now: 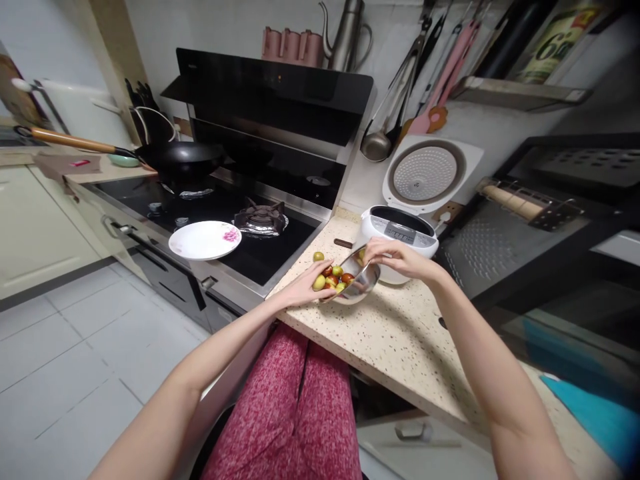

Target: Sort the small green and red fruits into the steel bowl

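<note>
Both hands are on the steel bowl [361, 283], which sits tilted on the speckled worktop [395, 340] just in front of the white rice cooker [400, 233]. The left hand [307, 283] is cupped open at the bowl's nine o'clock edge, fingers loosely curled around a cluster of green and red fruits [333, 277] at the rim. The right hand [393, 257] comes over from two o'clock, fingers pinched on the bowl's far rim and gripping it. One green fruit [319, 256] lies loose on the worktop at eleven o'clock of the bowl. Over at nine o'clock, well apart, a white plate [204, 240] rests on the stove [240, 227].
</note>
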`<act>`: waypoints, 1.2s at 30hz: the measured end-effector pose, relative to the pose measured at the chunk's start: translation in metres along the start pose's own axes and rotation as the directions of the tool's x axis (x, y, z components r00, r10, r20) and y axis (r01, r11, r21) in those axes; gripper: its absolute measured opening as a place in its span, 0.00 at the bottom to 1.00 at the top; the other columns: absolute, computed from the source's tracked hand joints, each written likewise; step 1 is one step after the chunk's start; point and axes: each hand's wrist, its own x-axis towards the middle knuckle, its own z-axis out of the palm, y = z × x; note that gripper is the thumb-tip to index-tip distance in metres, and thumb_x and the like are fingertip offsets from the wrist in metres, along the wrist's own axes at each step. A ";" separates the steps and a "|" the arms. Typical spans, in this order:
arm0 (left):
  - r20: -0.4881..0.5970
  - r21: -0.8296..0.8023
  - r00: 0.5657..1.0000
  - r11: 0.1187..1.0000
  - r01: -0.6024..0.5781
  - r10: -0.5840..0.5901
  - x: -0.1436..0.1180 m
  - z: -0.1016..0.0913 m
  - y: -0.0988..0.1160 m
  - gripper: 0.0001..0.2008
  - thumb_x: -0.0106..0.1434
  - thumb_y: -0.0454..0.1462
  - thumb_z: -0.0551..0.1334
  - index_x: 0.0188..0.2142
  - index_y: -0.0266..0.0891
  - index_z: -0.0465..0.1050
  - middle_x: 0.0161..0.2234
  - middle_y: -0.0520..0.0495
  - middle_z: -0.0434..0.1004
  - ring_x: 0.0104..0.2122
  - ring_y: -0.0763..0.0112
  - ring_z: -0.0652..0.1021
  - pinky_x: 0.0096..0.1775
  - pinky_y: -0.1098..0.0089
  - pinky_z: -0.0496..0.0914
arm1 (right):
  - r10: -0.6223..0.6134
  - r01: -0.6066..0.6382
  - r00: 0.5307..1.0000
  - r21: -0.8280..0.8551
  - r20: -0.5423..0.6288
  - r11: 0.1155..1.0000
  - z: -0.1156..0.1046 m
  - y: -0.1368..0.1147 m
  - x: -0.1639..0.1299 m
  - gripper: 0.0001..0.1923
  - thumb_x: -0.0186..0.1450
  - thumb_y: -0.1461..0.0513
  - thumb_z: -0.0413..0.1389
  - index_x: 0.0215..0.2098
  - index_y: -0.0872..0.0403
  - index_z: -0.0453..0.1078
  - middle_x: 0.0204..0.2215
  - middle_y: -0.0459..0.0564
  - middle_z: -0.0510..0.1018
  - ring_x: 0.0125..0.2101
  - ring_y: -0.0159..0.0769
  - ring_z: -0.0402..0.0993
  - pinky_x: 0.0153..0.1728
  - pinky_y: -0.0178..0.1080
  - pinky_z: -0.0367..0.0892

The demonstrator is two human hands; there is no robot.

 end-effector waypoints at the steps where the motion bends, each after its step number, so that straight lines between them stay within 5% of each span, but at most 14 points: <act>1: -0.002 -0.001 1.000 1.000 -0.006 0.006 0.000 0.000 0.000 0.40 0.66 0.52 0.66 0.71 0.43 0.56 0.71 0.35 0.58 0.71 0.49 0.62 0.72 0.46 0.54 | 0.008 -0.008 1.000 0.000 0.006 1.000 -0.001 -0.001 0.000 0.20 0.73 0.47 0.56 0.38 0.52 0.80 0.36 0.52 0.79 0.39 0.40 0.72 0.46 0.44 0.67; 15: -0.012 0.051 1.000 0.999 0.000 0.000 -0.002 0.001 -0.006 0.44 0.64 0.55 0.68 0.72 0.44 0.55 0.72 0.35 0.55 0.71 0.49 0.61 0.71 0.48 0.56 | 0.201 -0.205 0.973 -0.024 -0.111 0.979 -0.013 -0.009 -0.006 0.21 0.70 0.46 0.58 0.36 0.55 0.80 0.33 0.51 0.79 0.33 0.38 0.72 0.37 0.40 0.67; 22: -0.003 0.089 0.999 0.995 -0.032 0.033 -0.003 0.001 -0.010 0.44 0.64 0.54 0.68 0.72 0.43 0.55 0.72 0.36 0.55 0.71 0.49 0.62 0.72 0.49 0.56 | 0.197 -0.233 0.910 -0.059 -0.365 0.971 -0.001 -0.024 -0.049 0.20 0.70 0.47 0.58 0.35 0.53 0.79 0.31 0.50 0.78 0.31 0.37 0.72 0.35 0.40 0.67; 29: -0.022 0.097 0.997 0.993 -0.069 0.071 -0.003 0.000 -0.011 0.40 0.66 0.49 0.67 0.72 0.41 0.55 0.71 0.35 0.58 0.70 0.49 0.63 0.71 0.49 0.58 | -0.020 -0.146 0.797 -0.224 -0.604 0.964 0.071 -0.060 -0.106 0.12 0.72 0.63 0.54 0.39 0.47 0.81 0.26 0.49 0.77 0.30 0.41 0.71 0.34 0.45 0.67; 36: -0.064 0.142 0.994 0.986 -0.084 0.093 -0.006 0.001 -0.008 0.36 0.67 0.45 0.64 0.71 0.43 0.56 0.69 0.37 0.60 0.68 0.50 0.65 0.70 0.49 0.60 | -0.178 -0.159 0.729 -0.418 -0.660 0.895 0.153 -0.063 -0.143 0.28 0.68 0.72 0.51 0.57 0.39 0.77 0.33 0.50 0.81 0.33 0.45 0.75 0.34 0.49 0.71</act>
